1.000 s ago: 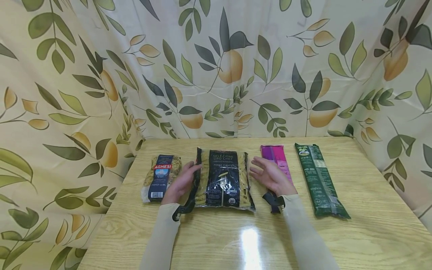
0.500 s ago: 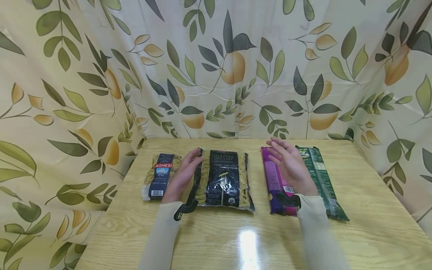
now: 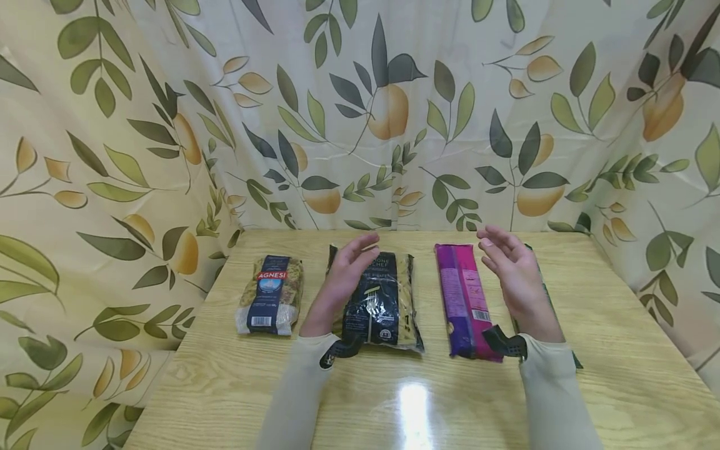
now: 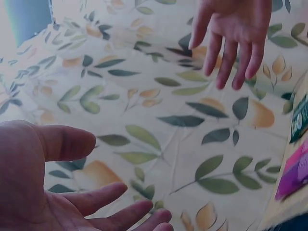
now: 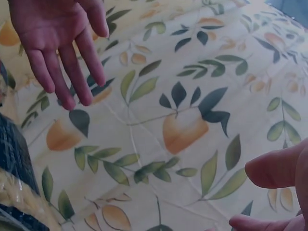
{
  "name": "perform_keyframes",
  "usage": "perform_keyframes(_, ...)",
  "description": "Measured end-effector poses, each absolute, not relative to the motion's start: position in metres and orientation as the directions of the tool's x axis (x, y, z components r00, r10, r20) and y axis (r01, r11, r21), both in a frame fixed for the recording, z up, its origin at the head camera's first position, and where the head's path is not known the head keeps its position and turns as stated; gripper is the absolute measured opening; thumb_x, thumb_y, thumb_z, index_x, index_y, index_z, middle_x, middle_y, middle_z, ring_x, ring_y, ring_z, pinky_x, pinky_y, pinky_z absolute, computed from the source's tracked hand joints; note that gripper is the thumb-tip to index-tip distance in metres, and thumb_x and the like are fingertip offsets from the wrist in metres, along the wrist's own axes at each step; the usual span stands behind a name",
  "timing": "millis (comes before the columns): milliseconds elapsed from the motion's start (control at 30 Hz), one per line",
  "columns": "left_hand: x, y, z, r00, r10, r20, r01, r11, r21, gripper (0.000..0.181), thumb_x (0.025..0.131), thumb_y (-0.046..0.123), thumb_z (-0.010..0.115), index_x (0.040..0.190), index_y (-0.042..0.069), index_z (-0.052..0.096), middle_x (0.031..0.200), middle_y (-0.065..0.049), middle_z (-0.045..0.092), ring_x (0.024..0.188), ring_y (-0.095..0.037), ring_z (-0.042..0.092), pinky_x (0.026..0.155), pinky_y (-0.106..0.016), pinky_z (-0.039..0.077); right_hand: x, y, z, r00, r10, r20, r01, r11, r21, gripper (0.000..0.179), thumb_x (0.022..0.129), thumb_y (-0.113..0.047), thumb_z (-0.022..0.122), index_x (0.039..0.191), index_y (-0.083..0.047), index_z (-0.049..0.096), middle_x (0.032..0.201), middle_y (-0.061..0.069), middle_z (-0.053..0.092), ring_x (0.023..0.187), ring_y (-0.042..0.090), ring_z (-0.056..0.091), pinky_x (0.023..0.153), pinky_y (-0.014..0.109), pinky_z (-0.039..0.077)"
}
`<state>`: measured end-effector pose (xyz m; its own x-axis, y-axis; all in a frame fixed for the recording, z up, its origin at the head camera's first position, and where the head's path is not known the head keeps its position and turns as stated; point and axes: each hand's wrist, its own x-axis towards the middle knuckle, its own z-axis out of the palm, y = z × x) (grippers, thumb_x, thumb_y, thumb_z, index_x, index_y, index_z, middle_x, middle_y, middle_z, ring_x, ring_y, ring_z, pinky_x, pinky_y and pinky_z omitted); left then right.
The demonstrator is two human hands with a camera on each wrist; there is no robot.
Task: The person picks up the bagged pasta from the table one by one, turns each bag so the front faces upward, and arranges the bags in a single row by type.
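Note:
My left hand (image 3: 344, 281) hovers over the left part of a big black penne rigate bag (image 3: 388, 306), its fingers loosely extended and holding nothing. Between the hands lies a slim pink and purple packet (image 3: 462, 294), flat on the table. My right hand (image 3: 520, 281) is raised over a long green packet (image 3: 544, 290) and hides most of it. In the left wrist view its fingers hang straight with nothing in them. An Agnesi pasta bag (image 3: 270, 297) with a navy label rests at the far left of the row.
The wooden table (image 3: 225, 387) carries the row of packets along its back half. A patterned curtain (image 3: 360, 125) rises at the table's back edge and along both sides. Black straps circle both wrists.
The left hand has moved right, from beside the penne bag to above it. The right hand has moved right, past the pink packet to the green one. All the packets stay in place.

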<state>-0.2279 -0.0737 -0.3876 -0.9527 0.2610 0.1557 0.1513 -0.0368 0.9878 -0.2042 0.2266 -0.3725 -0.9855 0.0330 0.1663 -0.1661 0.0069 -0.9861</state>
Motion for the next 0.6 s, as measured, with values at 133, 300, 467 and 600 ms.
perform_keyframes(133,-0.224,-0.05,-0.391,-0.946,0.293,0.141,0.128,-0.063,0.99,0.049,0.107,0.018,0.052,0.154,0.004,0.046,0.161,-0.017,0.045,0.151,-0.033,0.041,0.128,-0.052,0.028,-0.205,0.233,-0.373,-0.989,0.037,0.144,-0.144,0.006,-0.99,0.056,0.106,-0.031,0.059,0.154,-0.007,0.041,0.126,-0.018,0.057,0.12,-0.001,0.053,0.092,0.01,0.048)
perform_keyframes(300,-0.22,-0.021,-0.399,-0.935,0.341,0.097,0.064,-0.108,0.992,0.048,0.108,0.02,0.051,0.154,0.005,0.046,0.16,-0.014,0.046,0.151,-0.032,0.042,0.127,-0.05,0.031,-0.208,0.237,-0.376,-0.997,0.036,0.063,-0.061,0.044,-0.997,0.062,0.106,-0.036,0.056,0.158,-0.008,0.036,0.126,-0.019,0.054,0.122,0.002,0.049,0.113,0.032,0.045)
perform_keyframes(467,-0.219,0.002,-0.409,-0.929,0.366,0.063,0.009,-0.148,0.989,0.05,0.108,0.02,0.052,0.154,0.004,0.044,0.159,-0.016,0.047,0.15,-0.033,0.043,0.126,-0.049,0.033,-0.217,0.238,-0.384,-0.999,0.043,-0.004,0.008,0.076,-0.997,0.062,0.106,-0.04,0.055,0.156,-0.008,0.036,0.127,-0.016,0.05,0.134,0.017,0.044,0.124,0.063,0.029)
perform_keyframes(600,-0.221,0.016,-0.421,-0.93,0.367,0.014,-0.064,-0.201,0.977,0.052,0.106,0.02,0.053,0.154,0.001,0.044,0.158,-0.02,0.047,0.149,-0.035,0.044,0.126,-0.05,0.033,-0.224,0.24,-0.392,-0.998,0.054,-0.038,0.043,0.093,-0.995,0.066,0.108,-0.038,0.052,0.16,-0.005,0.03,0.147,0.004,0.046,0.149,0.033,0.032,0.125,0.065,0.024)
